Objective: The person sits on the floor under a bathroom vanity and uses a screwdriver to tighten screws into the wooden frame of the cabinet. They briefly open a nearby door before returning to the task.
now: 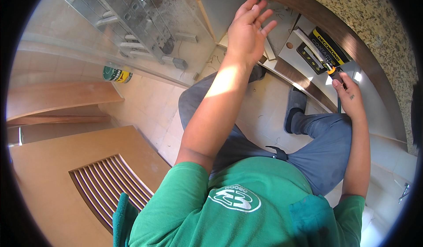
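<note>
My left hand [247, 34] is raised at the front of a cabinet under the counter, palm turned up and fingers spread, with nothing in it. To the right, my right hand [350, 98] grips a hand tool [333, 71] by its dark handle. An orange collar rings the tool, and a long narrow blade or shaft points away from me into the cabinet. Its exact kind does not show. Just beyond the tool, a black and yellow box [327, 45] lies inside the cabinet, with a smaller black and yellow item [310, 58] in front of it.
A speckled stone countertop [370, 22] with a brown edge curves over the cabinet. At the left stand a glass panel [167, 73], a green and yellow can [117, 74] and a wooden louvred door [48, 167]. A small metal tap [403, 193] is at lower right.
</note>
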Demonstrator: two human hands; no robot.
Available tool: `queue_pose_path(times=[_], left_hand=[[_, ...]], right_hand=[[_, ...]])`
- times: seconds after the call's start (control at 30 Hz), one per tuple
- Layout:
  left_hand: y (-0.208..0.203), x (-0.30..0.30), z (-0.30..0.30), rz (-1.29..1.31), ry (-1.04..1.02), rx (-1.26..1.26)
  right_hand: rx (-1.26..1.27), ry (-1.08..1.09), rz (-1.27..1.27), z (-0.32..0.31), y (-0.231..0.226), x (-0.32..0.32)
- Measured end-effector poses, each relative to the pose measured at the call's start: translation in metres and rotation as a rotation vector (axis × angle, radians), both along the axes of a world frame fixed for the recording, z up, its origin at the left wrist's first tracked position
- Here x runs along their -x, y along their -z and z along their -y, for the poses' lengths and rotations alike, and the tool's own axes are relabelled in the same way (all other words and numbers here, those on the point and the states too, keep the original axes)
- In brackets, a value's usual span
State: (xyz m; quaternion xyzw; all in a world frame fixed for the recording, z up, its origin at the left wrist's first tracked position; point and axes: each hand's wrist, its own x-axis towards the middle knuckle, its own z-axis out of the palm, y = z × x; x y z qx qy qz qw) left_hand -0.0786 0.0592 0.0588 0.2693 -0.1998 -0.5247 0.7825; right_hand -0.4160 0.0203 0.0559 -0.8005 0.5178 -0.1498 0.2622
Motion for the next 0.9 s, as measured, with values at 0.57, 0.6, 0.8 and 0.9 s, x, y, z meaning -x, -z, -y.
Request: queue_pose_path(times=[0.57,0.6,0.8,0.9], left_hand=[[0.005,0.09,0.014,0.43,0.151,-0.008],[0.005,0.095,0.018,0.417,0.126,-0.022],[0.007,0.107,0.027,0.394,0.092,-0.055],[0.008,0.108,0.026,0.466,0.079,-0.046]], right_hand=[[-0.138,0.08,0.261,-0.007,-0.009,-0.031],[-0.169,0.086,0.264,-0.006,-0.009,-0.033],[-0.226,0.104,0.267,-0.006,-0.005,-0.034],[-0.224,0.084,0.248,-0.006,-0.007,-0.035]])
